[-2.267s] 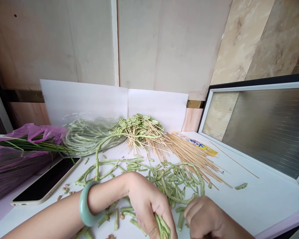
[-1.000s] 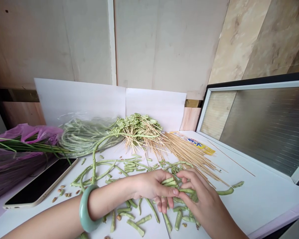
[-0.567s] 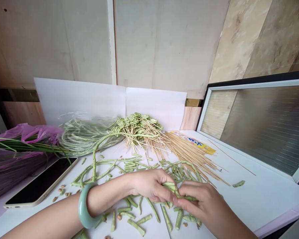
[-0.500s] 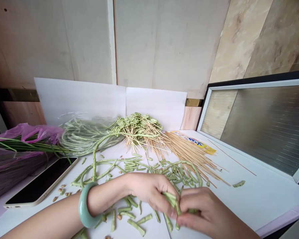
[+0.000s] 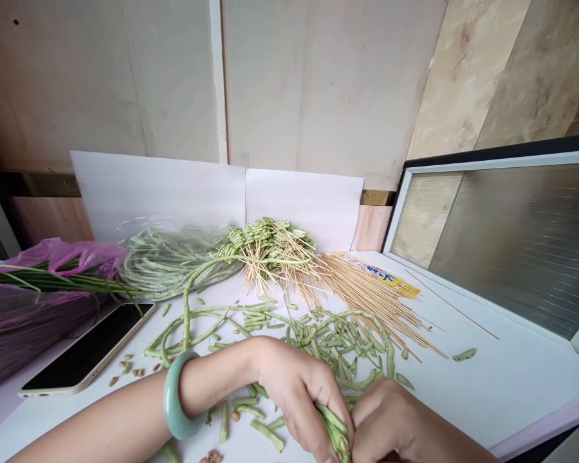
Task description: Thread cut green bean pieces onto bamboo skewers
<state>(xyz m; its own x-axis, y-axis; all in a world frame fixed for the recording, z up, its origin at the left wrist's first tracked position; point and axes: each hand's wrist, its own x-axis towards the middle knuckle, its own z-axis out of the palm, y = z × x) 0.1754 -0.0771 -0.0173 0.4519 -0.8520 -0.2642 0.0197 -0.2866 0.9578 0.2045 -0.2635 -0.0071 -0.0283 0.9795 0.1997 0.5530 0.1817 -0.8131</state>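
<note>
My left hand (image 5: 299, 392), with a pale green bangle (image 5: 174, 395) on its wrist, is closed round several green bean pieces (image 5: 335, 431) near the bottom edge. Pressed up against it, my right hand (image 5: 386, 418) has its fingers curled; what they grip is hidden behind the knuckles. Cut bean pieces (image 5: 267, 434) and a few brown seeds lie below and left of my hands. Beyond them, more cut pieces (image 5: 338, 344) and long whole beans (image 5: 186, 315) spread over the white surface.
Skewered beans (image 5: 270, 238) are heaped at the back, beside loose wooden skewers (image 5: 371, 302) and a yellow wrapper (image 5: 400, 286). A phone (image 5: 87, 354), a purple bag (image 5: 82, 257) and a clear bag of beans (image 5: 168, 260) lie left. A framed glass panel (image 5: 516, 238) stands right.
Both hands have moved slightly down toward the bottom edge, still together. The bean pieces in my left hand have come down with it, and more pieces show beyond my right hand.
</note>
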